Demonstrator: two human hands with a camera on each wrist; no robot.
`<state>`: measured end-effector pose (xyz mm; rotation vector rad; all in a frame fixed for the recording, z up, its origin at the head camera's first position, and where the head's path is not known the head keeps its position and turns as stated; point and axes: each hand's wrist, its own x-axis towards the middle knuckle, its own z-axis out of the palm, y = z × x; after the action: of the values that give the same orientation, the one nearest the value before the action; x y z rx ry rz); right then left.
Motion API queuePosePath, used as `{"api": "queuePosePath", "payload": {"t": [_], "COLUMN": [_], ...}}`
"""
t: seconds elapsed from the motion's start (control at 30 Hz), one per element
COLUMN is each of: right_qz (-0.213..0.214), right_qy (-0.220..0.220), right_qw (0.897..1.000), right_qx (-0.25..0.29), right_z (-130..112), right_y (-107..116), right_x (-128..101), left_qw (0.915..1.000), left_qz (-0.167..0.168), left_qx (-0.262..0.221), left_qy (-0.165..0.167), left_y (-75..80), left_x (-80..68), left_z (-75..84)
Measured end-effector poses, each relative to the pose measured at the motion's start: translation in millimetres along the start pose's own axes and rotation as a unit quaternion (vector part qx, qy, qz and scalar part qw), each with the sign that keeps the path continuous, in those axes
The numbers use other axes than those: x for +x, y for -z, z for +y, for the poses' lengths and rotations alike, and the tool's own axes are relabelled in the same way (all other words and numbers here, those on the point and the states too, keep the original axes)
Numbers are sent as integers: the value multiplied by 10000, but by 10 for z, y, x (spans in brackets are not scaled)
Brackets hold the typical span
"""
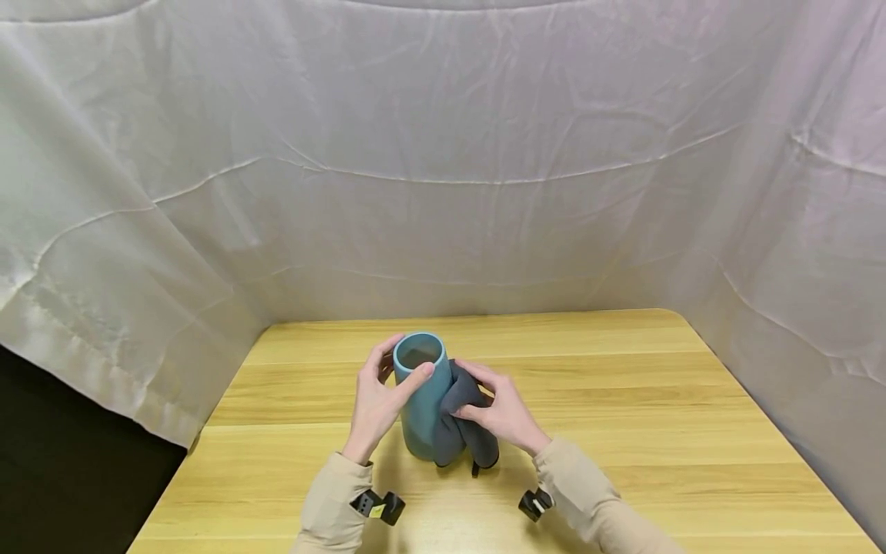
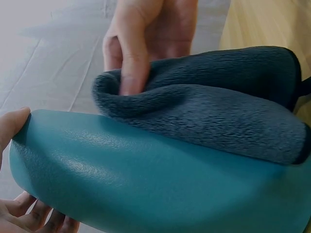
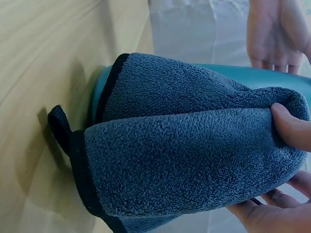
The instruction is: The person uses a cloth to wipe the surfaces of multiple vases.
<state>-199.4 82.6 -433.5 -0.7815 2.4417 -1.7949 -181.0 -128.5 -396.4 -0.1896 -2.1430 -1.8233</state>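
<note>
A tall teal vase (image 1: 418, 408) with an open round top stands upright on the wooden table. My left hand (image 1: 379, 400) grips it near the rim, thumb on the near side and fingers round the far left side. On its right side a dark grey cloth (image 1: 462, 408) hangs folded against the wall of the vase. My right hand (image 1: 505, 412) pinches the upper part of this cloth between thumb and fingers. In the right wrist view the cloth (image 3: 184, 165) shows a fuzzy pile, black edging and a small black loop (image 3: 59, 128) near the tabletop.
The wooden table (image 1: 623, 400) spreads out on both sides of the vase. Pale grey curtains (image 1: 450, 231) enclose it at the back and sides. A dark area (image 1: 69, 462) lies beyond the table's left edge. Each wrist carries a small black camera (image 1: 393, 508).
</note>
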Motion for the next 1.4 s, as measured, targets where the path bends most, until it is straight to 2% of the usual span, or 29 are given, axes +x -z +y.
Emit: {"api": "queuePosePath", "payload": {"t": [0.27, 0.53, 0.73, 0.87, 1.0, 1.23, 1.4], "right_qz": [-25, 124, 140, 136, 106, -37, -57], "right_qy": [-79, 390, 507, 510, 310, 88, -61], "right_qw": [9998, 9985, 9980, 9981, 9991, 9998, 9999], "right_qx": [169, 367, 354, 315, 283, -150, -106], "right_z": [-60, -334, -389, -355, -245, -9, 30], "right_y": [4, 59, 76, 69, 44, -2, -13], "right_x": [7, 133, 150, 132, 92, -4, -22], "left_qw": [10000, 10000, 10000, 10000, 10000, 10000, 10000], "left_qz": [-5, -5, -4, -9, -7, -2, -20], "left_qx": [-14, -7, -12, -35, -48, -30, -42], "left_qy": [53, -51, -19, -3, -17, -18, 6], "left_y": [0, -1, 0, 3, 4, 2, 0], "left_x": [1, 3, 1, 2, -1, -1, -1], "left_z": [-1, -12, -13, 0, -2, 2, 6]}}
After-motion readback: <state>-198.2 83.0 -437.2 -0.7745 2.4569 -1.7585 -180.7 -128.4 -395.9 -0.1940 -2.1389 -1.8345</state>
